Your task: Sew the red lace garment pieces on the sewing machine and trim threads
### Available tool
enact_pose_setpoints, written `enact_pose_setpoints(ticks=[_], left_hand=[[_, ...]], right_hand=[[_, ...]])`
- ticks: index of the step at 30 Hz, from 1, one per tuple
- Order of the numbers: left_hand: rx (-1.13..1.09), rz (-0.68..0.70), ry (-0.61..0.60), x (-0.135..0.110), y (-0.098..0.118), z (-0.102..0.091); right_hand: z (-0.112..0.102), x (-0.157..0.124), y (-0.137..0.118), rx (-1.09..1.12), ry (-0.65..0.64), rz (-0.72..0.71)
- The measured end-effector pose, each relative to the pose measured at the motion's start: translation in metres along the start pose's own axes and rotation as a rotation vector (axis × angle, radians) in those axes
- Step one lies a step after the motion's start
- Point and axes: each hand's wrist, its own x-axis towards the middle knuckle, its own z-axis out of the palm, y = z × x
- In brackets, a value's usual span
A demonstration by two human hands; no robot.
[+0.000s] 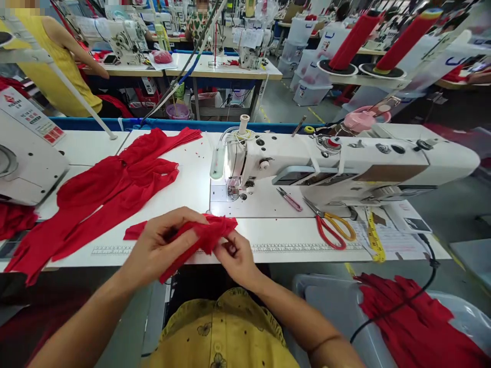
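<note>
A bunched piece of red fabric (215, 232) is held between my two hands just over the table's front edge. My left hand (164, 245) has its thumb and fingers closed round the cloth's left part. At the cloth's right end, my right hand (238, 255) pinches it with thumb and curled fingers. Part of the cloth is hidden by my left hand. A white sewing machine (291, 158) stands beyond my hands, its needle area (233, 190) lit. Larger red garment pieces (111, 189) lie spread on the table to the left.
Pink-handled thread snips (290, 199), scissors (333, 225) and a yellow tape measure (375, 240) lie on the right. A grey bin (326, 296) holds red cloth (418, 317). Another machine (26, 148) stands left. Red thread cones (355, 41) rise at right; a person in yellow (53, 61) sits beyond.
</note>
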Motion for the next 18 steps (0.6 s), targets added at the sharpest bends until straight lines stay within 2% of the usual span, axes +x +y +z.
enact_pose_setpoints(ticks=[1,3,5,6,8,9,10,11,12,13,14,15,16,18], left_hand=[[0.007,-0.030,-0.073,-0.001,0.003,-0.013],[0.073,-0.106,-0.299,0.001,0.005,-0.041],[0.098,-0.183,-0.564,0.012,0.003,-0.067],[0.103,-0.207,-0.622,0.020,-0.001,-0.076],[0.172,-0.208,-0.633,0.041,-0.013,-0.084],[0.261,-0.196,-0.618,0.051,-0.021,-0.082],[0.379,-0.186,-0.588,0.059,-0.031,-0.075],[0.516,-0.166,-0.507,0.065,-0.042,-0.064],[0.672,-0.114,-0.347,0.068,-0.053,-0.049],[0.817,-0.039,-0.148,0.067,-0.064,-0.032],[0.909,0.052,0.019,0.063,-0.073,-0.013],[0.929,0.149,0.132,0.056,-0.082,0.007],[0.884,0.234,0.160,0.047,-0.089,0.026],[0.781,0.368,0.058,0.028,-0.100,0.058]], right_hand=[[-0.013,-0.007,-0.010,0.039,-0.056,0.052],[-0.051,-0.015,-0.038,0.039,-0.194,0.113],[-0.095,-0.010,-0.071,-0.113,-0.277,0.143],[-0.116,-0.002,-0.085,-0.219,-0.331,0.143],[-0.145,0.018,-0.102,-0.510,-0.534,0.122],[-0.152,0.027,-0.102,-0.686,-0.512,0.063],[-0.155,0.034,-0.097,-0.876,-0.369,-0.004],[-0.152,0.037,-0.088,-1.058,-0.178,-0.057],[-0.146,0.037,-0.076,-1.185,0.002,-0.102],[-0.137,0.033,-0.061,-1.232,0.095,-0.153],[-0.127,0.027,-0.046,-1.208,0.090,-0.216],[-0.117,0.019,-0.031,-1.142,0.051,-0.284],[-0.108,0.011,-0.017,-1.098,-0.031,-0.324],[-0.097,-0.001,0.004,-1.092,-0.100,-0.338]])
